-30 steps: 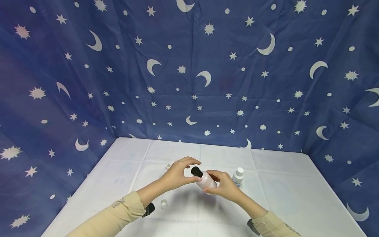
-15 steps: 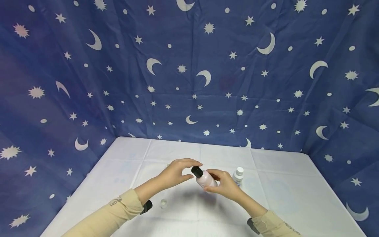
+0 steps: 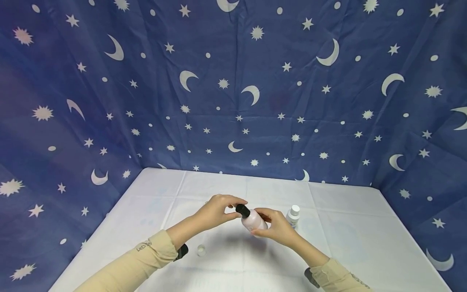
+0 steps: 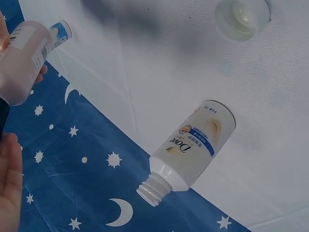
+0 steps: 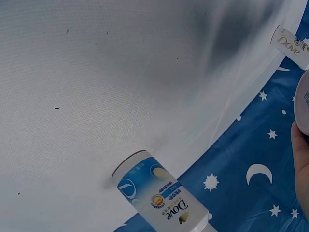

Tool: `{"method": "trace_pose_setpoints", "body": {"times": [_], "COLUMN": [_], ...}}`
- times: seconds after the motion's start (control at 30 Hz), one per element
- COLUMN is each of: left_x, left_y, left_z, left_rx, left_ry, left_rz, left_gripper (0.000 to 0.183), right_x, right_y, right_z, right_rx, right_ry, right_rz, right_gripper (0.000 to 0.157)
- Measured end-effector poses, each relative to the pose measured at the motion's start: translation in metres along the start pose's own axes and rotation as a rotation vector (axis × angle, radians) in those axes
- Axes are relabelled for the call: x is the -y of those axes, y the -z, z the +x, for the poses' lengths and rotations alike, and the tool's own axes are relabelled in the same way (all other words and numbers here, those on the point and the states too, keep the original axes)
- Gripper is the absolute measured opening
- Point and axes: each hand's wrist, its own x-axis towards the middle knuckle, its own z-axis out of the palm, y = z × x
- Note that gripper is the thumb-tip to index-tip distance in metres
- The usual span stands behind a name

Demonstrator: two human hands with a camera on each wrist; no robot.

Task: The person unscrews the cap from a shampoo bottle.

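A pink bottle [image 3: 253, 222] with a black cap [image 3: 242, 210] is tilted over the middle of the table, its cap toward the left. My right hand [image 3: 275, 228] grips the bottle's body from the right. At the cap, my left hand [image 3: 219, 211] has its thumb below and fingers above, pinching it. The left wrist view shows the pink bottle [image 4: 21, 63] at the left edge, with left-hand fingers [image 4: 9, 179] against the dark cap. Only part of the pink bottle [image 5: 303, 104] and the right hand [image 5: 300, 154] appears in the right wrist view.
A white Dove bottle with bare threaded neck [image 4: 181, 145] stands behind my left hand, mostly hidden in the head view. A capped white-and-blue Dove bottle [image 3: 293, 215] stands beyond my right hand. A small translucent cap [image 3: 201, 250] lies on the white-covered table [image 3: 346, 235].
My left thumb has shifted from the bottle's shoulder to the black cap, and the left fingers have opened slightly and closed in again. The right hand keeps its hold.
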Motion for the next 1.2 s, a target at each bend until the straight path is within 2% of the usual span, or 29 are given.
{"method": "trace_pose_setpoints", "body": {"times": [0.2, 0.3, 0.43, 0.63, 0.73, 0.9, 1.03, 1.2], "left_x": [-0.0011, -0.0003, 0.0002, -0.0011, -0.0007, -0.0014, -0.0038, -0.0043], "left_y": [0.0001, -0.0008, -0.0017, -0.001, 0.0012, 0.005, 0.0055, 0.0055], "left_z": [0.0026, 0.0032, 0.0032, 0.0046, 0.0036, -0.0004, -0.0003, 0.0013], "left_rx": [-0.009, -0.023, -0.03, -0.018, 0.013, 0.067, 0.073, 0.09], "left_ry": [0.106, 0.156, 0.2, 0.224, 0.186, 0.034, -0.06, -0.112], "left_rz": [-0.017, -0.026, -0.043, -0.033, -0.045, -0.007, 0.061, 0.115], "left_gripper": [0.025, 0.022, 0.023, 0.029, 0.039, 0.047, 0.045, 0.032], "right_x": [-0.0012, 0.001, 0.0045, 0.0039, 0.004, 0.0039, 0.0023, 0.0022], "right_y": [-0.0009, -0.0006, -0.0002, -0.0009, -0.0005, 0.0012, 0.0012, 0.001], "right_z": [-0.001, -0.0001, 0.0009, 0.0007, 0.0008, 0.0006, 0.0003, 0.0005], "right_rx": [-0.024, -0.008, 0.031, 0.018, 0.017, 0.023, 0.022, 0.027], "right_ry": [0.061, 0.048, -0.009, -0.012, -0.007, -0.016, -0.014, -0.015], "right_rz": [-0.023, -0.02, -0.005, -0.02, -0.02, -0.01, -0.009, -0.003], "right_gripper": [0.054, 0.053, 0.053, 0.054, 0.054, 0.055, 0.055, 0.055]}}
